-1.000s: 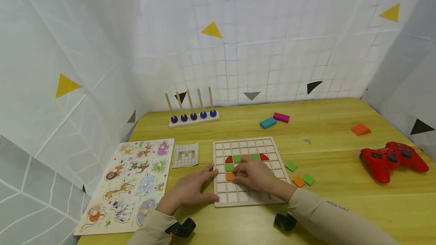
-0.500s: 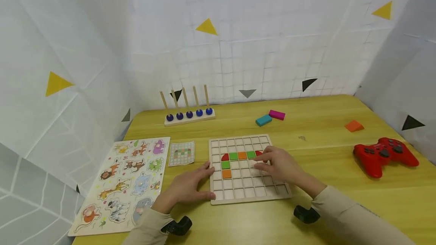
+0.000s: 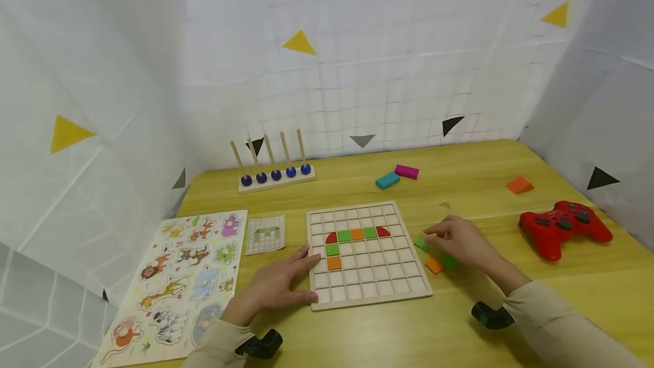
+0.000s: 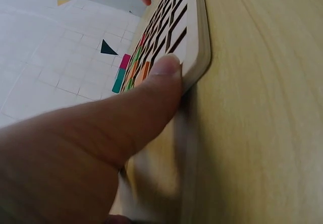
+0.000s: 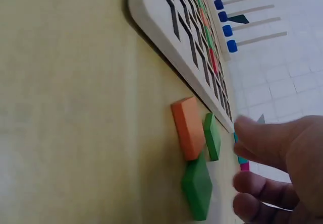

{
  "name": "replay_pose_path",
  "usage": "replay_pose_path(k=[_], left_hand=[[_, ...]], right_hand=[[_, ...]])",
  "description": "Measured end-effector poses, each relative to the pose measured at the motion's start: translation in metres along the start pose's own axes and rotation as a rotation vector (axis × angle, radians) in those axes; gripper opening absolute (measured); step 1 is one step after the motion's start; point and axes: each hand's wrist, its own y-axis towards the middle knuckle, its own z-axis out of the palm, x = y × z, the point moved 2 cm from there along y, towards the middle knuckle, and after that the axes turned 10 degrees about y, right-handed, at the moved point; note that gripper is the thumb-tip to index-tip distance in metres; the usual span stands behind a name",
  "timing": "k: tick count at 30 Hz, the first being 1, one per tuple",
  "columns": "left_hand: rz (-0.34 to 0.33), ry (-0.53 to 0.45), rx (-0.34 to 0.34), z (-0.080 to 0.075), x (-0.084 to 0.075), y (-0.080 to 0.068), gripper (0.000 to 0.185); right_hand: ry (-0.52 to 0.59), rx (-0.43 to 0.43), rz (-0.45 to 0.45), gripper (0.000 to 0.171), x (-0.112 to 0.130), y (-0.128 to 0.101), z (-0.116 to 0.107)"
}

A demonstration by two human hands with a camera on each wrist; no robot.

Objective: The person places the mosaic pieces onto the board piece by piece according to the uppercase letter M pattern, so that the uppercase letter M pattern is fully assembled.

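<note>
The fingers of the right hand (image 3: 462, 241) are loosely curled over three loose tiles just right of the grid board (image 3: 364, 254); nothing is seen to be gripped, and a fingertip lies beside the upper green tile (image 3: 421, 243). An orange tile (image 3: 434, 266) and a second green tile (image 3: 449, 261) lie beneath the hand. Half a second ago this hand was held over the board's right half; it has since been moved off the board to the tiles. The left hand (image 3: 276, 284) is kept flat, fingers straight, thumb pressed on the board's lower left edge, unchanged. Seven pieces are set in the board: two red, three green, two orange. At the left a pattern card (image 3: 265, 234) and an animal puzzle (image 3: 179, 277) are seen; above, a rack of five pegs (image 3: 276, 172); at the right, a red gamepad (image 3: 562, 228). No writing can be read.
</note>
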Motion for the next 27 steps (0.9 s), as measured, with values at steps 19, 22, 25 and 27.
replay_pose_path(k=[19, 22, 25, 27], left_hand=[[-0.023, 0.006, -0.004, 0.002, 0.000, -0.001, 0.077], [-0.030, 0.007, 0.000, 0.001, -0.001, -0.001, 0.078], [-0.037, 0.006, 0.006, 0.000, -0.001, -0.002, 0.078], [-0.038, 0.009, 0.008, -0.001, -0.001, -0.002, 0.077]], right_hand=[[-0.077, 0.016, -0.020, 0.038, -0.012, 0.000, 0.014], [-0.079, 0.004, -0.034, 0.030, -0.011, 0.002, 0.013], [-0.065, -0.032, -0.059, 0.026, -0.006, 0.005, 0.012], [-0.053, -0.061, -0.085, 0.025, 0.000, 0.008, 0.012]])
